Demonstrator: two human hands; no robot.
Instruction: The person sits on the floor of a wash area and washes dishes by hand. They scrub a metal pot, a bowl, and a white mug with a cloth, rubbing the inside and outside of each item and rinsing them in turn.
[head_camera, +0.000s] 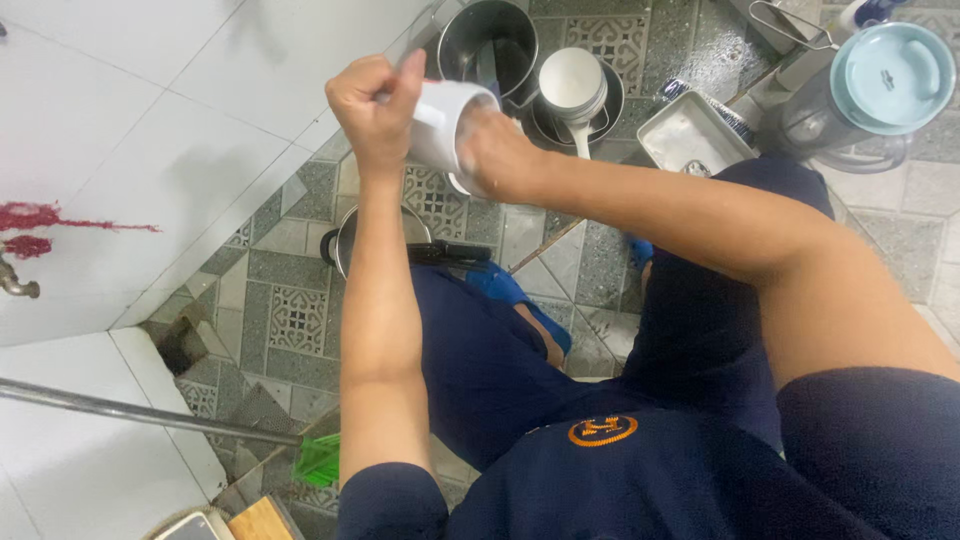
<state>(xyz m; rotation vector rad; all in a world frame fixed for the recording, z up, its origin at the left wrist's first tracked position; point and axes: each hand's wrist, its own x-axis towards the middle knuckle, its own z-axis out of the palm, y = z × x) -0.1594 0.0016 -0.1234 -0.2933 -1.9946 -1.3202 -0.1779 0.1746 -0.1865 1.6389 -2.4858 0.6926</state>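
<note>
Our left hand (372, 105) grips a white mug (452, 125); our right hand (497, 152) reaches inside it, fingers hidden. Beyond the mug: steel pot (488, 45), white ladle (573, 88), metal tray (690, 135).

The mug (445, 120) at twelve o'clock is white. The floor (290, 300) shows grey tiles with pale ornamental patterns. The wall (150, 130) at nine o'clock is white, smeared with red. The clothing (560, 430) is navy with an orange emblem. The lid (893, 75) at two o'clock is pale teal.
</note>
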